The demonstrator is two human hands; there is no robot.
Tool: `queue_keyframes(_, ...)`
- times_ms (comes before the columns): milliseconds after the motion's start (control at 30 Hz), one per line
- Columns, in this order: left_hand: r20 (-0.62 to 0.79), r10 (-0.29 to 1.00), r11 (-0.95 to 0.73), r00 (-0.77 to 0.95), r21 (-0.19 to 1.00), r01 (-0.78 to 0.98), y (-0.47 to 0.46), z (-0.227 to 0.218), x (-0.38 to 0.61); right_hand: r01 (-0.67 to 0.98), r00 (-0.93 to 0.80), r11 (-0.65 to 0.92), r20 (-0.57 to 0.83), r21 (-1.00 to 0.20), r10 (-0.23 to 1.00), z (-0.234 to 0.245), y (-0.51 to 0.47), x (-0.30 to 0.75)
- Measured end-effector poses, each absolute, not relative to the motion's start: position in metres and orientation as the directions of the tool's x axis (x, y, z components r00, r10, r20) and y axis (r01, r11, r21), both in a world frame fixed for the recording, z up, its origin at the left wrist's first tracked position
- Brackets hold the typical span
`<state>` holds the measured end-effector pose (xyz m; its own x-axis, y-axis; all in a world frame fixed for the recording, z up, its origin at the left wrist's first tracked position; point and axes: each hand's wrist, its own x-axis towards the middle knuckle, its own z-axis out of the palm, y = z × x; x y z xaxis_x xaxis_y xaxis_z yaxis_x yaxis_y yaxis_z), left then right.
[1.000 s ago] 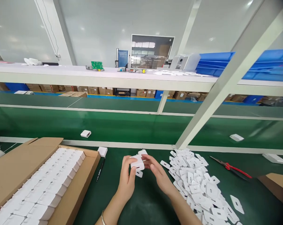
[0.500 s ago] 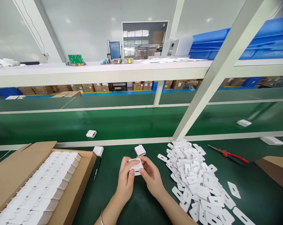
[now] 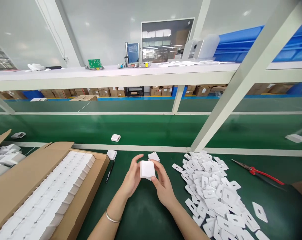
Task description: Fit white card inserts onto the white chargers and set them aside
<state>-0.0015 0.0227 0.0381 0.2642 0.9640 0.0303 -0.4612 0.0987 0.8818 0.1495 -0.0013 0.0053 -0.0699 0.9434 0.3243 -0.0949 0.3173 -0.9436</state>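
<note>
A small white plastic housing is pinched at its right side between the thumb and fingers of my right hand, its smooth square face turned up. My left hand is at the housing's left edge with its fingers apart and the index finger raised. Whether it still touches the housing I cannot tell. Just behind stands another white housing, partly covered by my right fingers. To the right lies a heap of flat white cover plates with slots cut in them.
An open cardboard box with rows of white housings stands at the left. Beside it are a black pen and a white housing. Red-handled pliers lie at the right. A slanted white post rises behind the heap.
The housing has been turned so its slotted end no longer shows and a plain face does. My left fingers have loosened and spread. The view has swung left.
</note>
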Motion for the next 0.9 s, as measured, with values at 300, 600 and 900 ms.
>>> queue_keyframes(300,0.127,0.986,-0.111,0.106,0.983,-0.145,-0.029,0.080,-0.038,0.214,-0.191,0.349,0.312,-0.912,0.931,0.014,-0.002,0.170)
queue_keyframes(600,0.284,0.862,0.272,-0.420,0.441,0.855,-0.152,0.087,-0.178,0.729,-0.222,0.313,0.222,-0.608,0.949,-0.035,0.012,0.171)
queue_keyframes(900,0.140,0.917,0.388,-0.375,-0.082,0.918,-0.187,0.044,-0.239,0.793,-0.284,0.331,0.171,-0.511,0.944,-0.018,0.015,0.163)
